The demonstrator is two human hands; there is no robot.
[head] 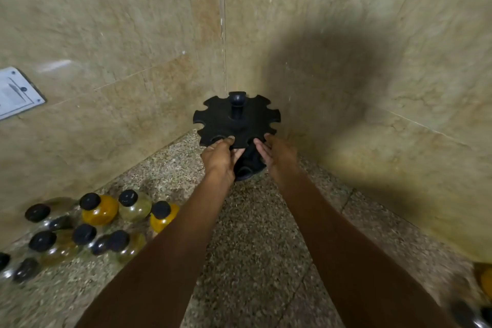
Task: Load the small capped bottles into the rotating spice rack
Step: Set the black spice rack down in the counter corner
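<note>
— What is under your grip, by the look of it?

— Your left hand [219, 158] and right hand [277, 156] hold the rack [235, 120] by its near edge; it looks like matt black plastic, with hardly any shine on its top disc.

— And the bottles?

— Well to the left of your grip, the bottles [101, 210] are clear and glossy, glass or plastic, you cannot tell which. Their caps [90, 201] are black with a dull sheen.

— The surface below your hands?

— The tabletop [253, 234] is speckled stone, grainy in pattern and fairly smooth. Beyond your grip, the wall tiles [119, 21] are beige marble-look, polished and faintly reflective.
</note>
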